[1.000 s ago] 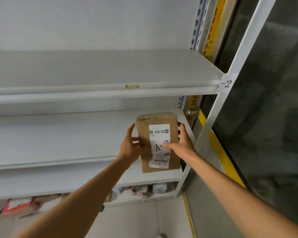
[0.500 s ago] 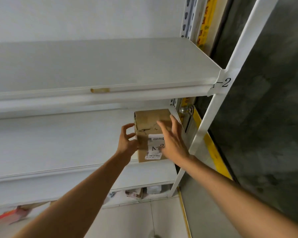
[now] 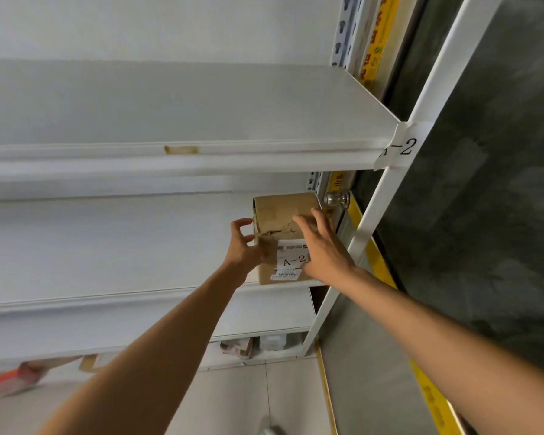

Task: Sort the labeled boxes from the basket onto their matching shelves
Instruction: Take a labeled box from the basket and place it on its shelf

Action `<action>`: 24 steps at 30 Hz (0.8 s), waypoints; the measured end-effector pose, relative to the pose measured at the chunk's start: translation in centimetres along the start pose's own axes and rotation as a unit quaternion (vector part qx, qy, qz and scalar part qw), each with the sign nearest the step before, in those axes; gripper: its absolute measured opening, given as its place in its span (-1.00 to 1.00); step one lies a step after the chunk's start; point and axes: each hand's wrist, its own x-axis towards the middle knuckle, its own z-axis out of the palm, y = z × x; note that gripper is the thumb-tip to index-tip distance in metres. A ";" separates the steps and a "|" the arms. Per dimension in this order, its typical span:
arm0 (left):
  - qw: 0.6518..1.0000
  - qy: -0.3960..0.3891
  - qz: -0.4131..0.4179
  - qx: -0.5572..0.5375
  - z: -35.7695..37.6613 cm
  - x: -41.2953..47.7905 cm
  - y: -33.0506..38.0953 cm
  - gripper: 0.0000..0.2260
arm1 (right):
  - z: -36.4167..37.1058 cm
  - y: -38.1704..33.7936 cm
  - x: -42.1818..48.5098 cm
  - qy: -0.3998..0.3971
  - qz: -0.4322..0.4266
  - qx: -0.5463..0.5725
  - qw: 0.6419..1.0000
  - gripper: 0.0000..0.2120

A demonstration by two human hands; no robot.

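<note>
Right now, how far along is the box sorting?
Done: the cardboard box with the A-2 label stands on the shelf just below the A-2 tag. In hand: the right hand lies flat on its front, the left hand curls at its left edge; whether it grips is unclear. Left: letting go. The basket is out of view, so remaining boxes can't be counted.
</note>
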 end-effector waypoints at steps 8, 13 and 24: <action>0.969 0.036 0.011 0.242 -4.7 -3.2 2.1 -0.46 | 0.6 -4.0 -2.0 0.079 -0.063 -0.147 0.984 -0.24; 0.927 0.091 0.023 0.363 -11.9 -10.3 2.1 -0.60 | 1.2 -13.3 -3.1 0.019 -0.168 -0.064 0.983 -0.50; 0.841 0.331 -0.115 0.412 -32.1 -36.3 -0.1 -0.71 | 3.7 -42.0 -11.5 -0.215 -0.477 -0.049 0.851 -0.53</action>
